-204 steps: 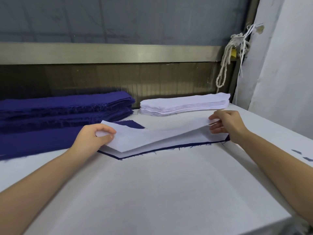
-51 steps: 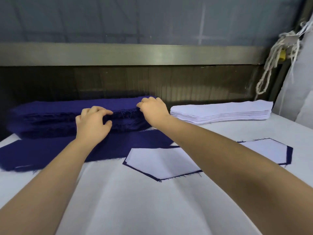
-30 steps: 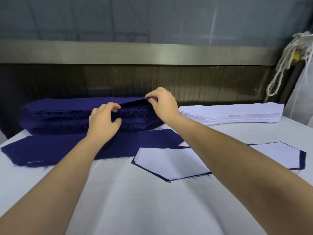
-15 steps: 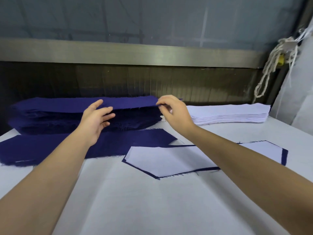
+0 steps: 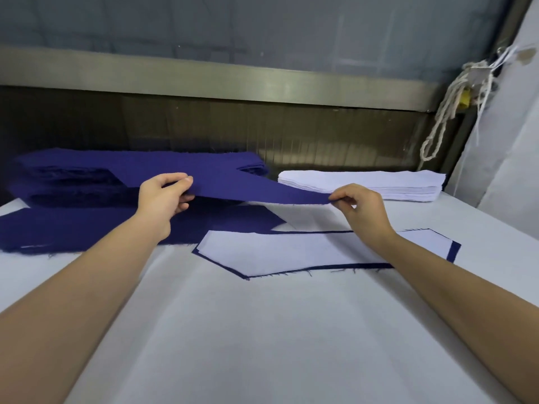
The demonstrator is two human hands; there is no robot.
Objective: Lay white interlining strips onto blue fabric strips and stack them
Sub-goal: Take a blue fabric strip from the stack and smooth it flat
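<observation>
A blue fabric strip (image 5: pixel 239 185) hangs in the air above the table, stretched between both hands. My left hand (image 5: pixel 163 196) pinches its near edge at the middle, and my right hand (image 5: pixel 358 205) pinches its pointed right end. Behind it, at the back left, lies the pile of blue strips (image 5: pixel 73 176). The pile of white interlining strips (image 5: pixel 364 185) sits at the back right. In front of my hands a white interlining strip (image 5: pixel 277 252) lies flat on a blue strip, whose edge shows around it.
The white table (image 5: pixel 262 345) stretches toward me. One more blue strip (image 5: pixel 87 228) lies flat at the left in front of the blue pile. A dark wall panel with a metal rail runs along the back, and a knotted rope (image 5: pixel 449 112) hangs at the right.
Both hands went from the laid white strip to the blue pile, took hold of the top blue strip and drew it off toward me and to the right.
</observation>
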